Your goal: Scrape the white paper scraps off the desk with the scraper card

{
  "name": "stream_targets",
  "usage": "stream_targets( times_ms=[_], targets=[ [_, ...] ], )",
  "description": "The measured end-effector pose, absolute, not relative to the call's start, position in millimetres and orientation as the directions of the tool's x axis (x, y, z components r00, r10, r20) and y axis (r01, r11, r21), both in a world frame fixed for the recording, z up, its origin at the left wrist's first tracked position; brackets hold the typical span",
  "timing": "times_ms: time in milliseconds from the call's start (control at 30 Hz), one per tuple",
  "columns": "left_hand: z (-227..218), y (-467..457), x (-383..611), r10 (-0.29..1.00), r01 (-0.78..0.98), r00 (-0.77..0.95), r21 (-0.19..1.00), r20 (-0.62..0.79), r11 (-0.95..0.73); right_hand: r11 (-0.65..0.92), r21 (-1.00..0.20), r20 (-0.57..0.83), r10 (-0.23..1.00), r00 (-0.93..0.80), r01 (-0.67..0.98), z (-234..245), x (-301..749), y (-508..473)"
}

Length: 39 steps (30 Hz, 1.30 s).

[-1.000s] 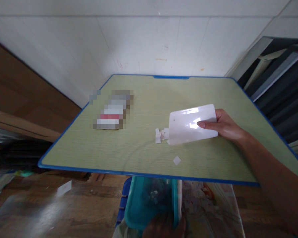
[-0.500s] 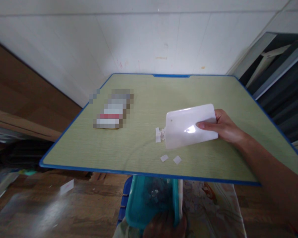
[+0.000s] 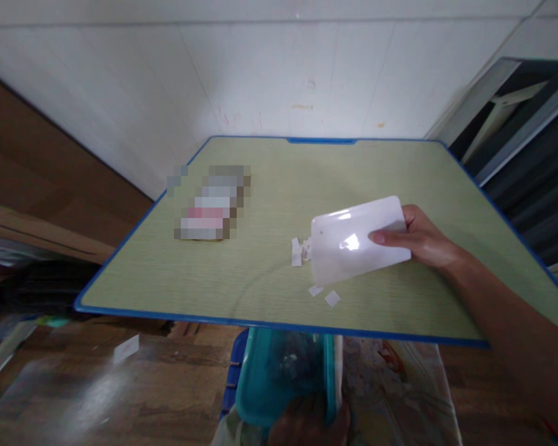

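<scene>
My right hand [image 3: 425, 238] grips the right end of a glossy white plastic sheet [image 3: 348, 244], thumb on top. The sheet has rounded corners and a small hole near its left end. It slants over the table, its lower left corner against or just over a small white paper scrap [image 3: 315, 290]. Another scrap [image 3: 332, 299] lies nearer the table's front edge. More paper bits [image 3: 296, 253] are bunched at the sheet's left end, partly hidden by it. Below the table, my left hand [image 3: 307, 424], dark and blurred, is closed on the near rim of a teal plastic basket [image 3: 255, 396].
The table [image 3: 260, 279] has a blue rim and stands against a white wall [image 3: 279, 74]. A pixelated flat item [image 3: 211, 207] lies at its left. A patterned cloth [image 3: 390, 384] hangs or lies below at right. One paper piece [image 3: 126, 349] is on the wooden floor.
The left end of the white plastic sheet has tipped slightly toward me. The nearest left scrap has shifted a little right and away, now partly under the sheet's corner. My left hand has stayed put.
</scene>
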State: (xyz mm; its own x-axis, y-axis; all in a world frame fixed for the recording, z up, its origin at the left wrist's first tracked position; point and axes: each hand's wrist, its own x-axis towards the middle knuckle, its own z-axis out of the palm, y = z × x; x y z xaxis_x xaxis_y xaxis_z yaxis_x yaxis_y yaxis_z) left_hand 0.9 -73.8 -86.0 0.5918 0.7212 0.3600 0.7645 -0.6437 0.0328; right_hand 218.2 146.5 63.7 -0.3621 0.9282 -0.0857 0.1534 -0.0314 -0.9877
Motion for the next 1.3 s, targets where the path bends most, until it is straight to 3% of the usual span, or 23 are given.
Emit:
stream_targets(
  times_ms=[167, 367, 567, 1067, 1300],
  targets=[
    [-92, -76, -1, 0.715, 0.753, 0.608, 0.035, 0.345, -0.657, -0.053, -0.962, -0.160, 0.905, -0.395, 0.267, 68, 228, 150],
    [-90, -75, 1, 0.714, 0.755, 0.602, 0.037, 0.357, -0.655, -0.046, -0.969, -0.130, 0.931, -0.340, 0.245, 68, 239, 151],
    [-84, -73, -1, 0.736, 0.766, 0.602, 0.037, 0.310, -0.642, -0.081, -0.949, -0.209, 0.884, -0.418, 0.305, 70, 240, 154],
    [-87, -73, -2, 0.693, 0.737, 0.625, 0.020, 0.360, -0.675, -0.134, -0.919, -0.345, 0.733, -0.587, 0.372, 73, 264, 153],
    [-88, -73, -3, 0.701, 0.731, 0.619, 0.065, 0.354, -0.679, -0.127, -0.976, -0.192, 0.887, -0.420, 0.178, 72, 264, 152]
  ],
)
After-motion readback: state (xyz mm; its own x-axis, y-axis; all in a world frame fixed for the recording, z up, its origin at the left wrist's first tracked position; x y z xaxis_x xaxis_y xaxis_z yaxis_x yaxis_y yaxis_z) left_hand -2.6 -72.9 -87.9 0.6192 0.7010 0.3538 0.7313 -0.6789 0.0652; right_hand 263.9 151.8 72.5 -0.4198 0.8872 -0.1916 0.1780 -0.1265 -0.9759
